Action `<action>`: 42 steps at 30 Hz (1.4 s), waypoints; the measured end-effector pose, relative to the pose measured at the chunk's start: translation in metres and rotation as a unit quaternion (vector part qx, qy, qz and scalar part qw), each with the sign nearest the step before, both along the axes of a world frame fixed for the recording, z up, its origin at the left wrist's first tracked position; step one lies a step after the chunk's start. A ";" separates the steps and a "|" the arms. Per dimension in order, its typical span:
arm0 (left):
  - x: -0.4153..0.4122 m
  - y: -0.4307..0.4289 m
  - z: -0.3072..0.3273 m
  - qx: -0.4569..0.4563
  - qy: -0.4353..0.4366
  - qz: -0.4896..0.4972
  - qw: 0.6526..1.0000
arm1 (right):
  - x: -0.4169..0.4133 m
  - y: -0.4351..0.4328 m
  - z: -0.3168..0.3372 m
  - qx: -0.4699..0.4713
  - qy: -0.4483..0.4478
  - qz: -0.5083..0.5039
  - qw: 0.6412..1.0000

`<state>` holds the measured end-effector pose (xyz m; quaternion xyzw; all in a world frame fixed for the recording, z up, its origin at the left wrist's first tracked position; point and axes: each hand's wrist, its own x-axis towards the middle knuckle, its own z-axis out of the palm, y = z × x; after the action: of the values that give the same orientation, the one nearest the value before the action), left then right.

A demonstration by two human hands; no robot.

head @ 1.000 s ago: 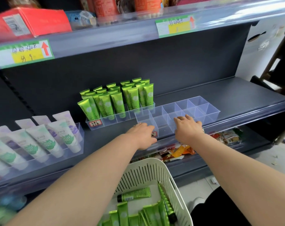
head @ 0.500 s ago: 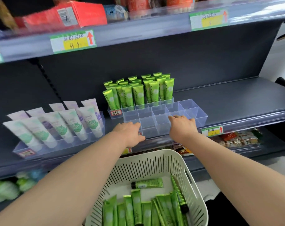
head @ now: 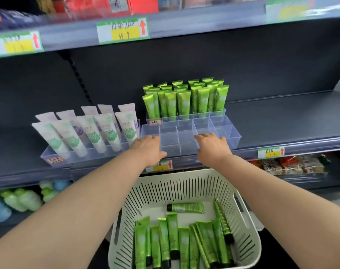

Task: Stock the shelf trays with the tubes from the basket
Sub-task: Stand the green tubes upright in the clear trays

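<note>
Tubes [head: 173, 235] in basket [head: 249, 243] — left hand [head: 147, 150], right hand [head: 211, 148] grip empty tray [head: 235, 138]; stocked tray [head: 184, 119] behind, white tubes [head: 91, 133] beside.

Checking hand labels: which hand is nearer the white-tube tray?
Left. The left hand is on the empty tray's left end, beside the white-tube tray; the right hand is on the empty tray's right half, farther off.
</note>
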<state>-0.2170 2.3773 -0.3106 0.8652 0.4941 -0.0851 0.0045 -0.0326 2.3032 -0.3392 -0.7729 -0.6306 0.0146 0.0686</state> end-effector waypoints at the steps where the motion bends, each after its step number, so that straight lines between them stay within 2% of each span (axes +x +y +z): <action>1: 0.002 -0.003 0.001 0.008 -0.026 -0.007 1.000 | -0.001 -0.003 0.000 0.007 -0.007 0.000 1.000; 5: 0.009 -0.023 -0.005 0.046 -0.132 -0.053 0.989 | -0.004 -0.019 -0.006 0.084 -0.014 0.019 0.996; 11: 0.001 -0.050 -0.045 0.019 -0.155 -0.091 0.983 | -0.011 -0.047 -0.047 0.095 -0.010 0.051 0.994; 20: -0.010 -0.064 -0.115 -0.058 -0.119 -0.051 0.990 | -0.017 -0.070 -0.122 -0.086 0.014 0.041 0.995; 28: -0.018 -0.072 -0.182 -0.170 -0.097 -0.019 0.981 | -0.022 -0.072 -0.176 -0.276 0.035 0.049 0.959; 31: -0.018 -0.073 -0.197 -0.190 -0.098 -0.013 0.977 | -0.026 -0.071 -0.185 -0.314 0.061 0.051 0.946; 37: -0.019 -0.068 -0.211 -0.213 -0.104 -0.001 0.972 | -0.031 -0.067 -0.204 -0.359 0.046 0.081 0.929; 42: -0.019 -0.065 -0.217 -0.224 -0.100 0.006 0.969 | -0.024 -0.064 -0.209 -0.334 0.052 0.065 0.939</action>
<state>-0.2357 2.3123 -0.5275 0.8433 0.4646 -0.1066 0.2483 -0.0563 2.2390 -0.5481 -0.7067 -0.6339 0.2693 -0.1617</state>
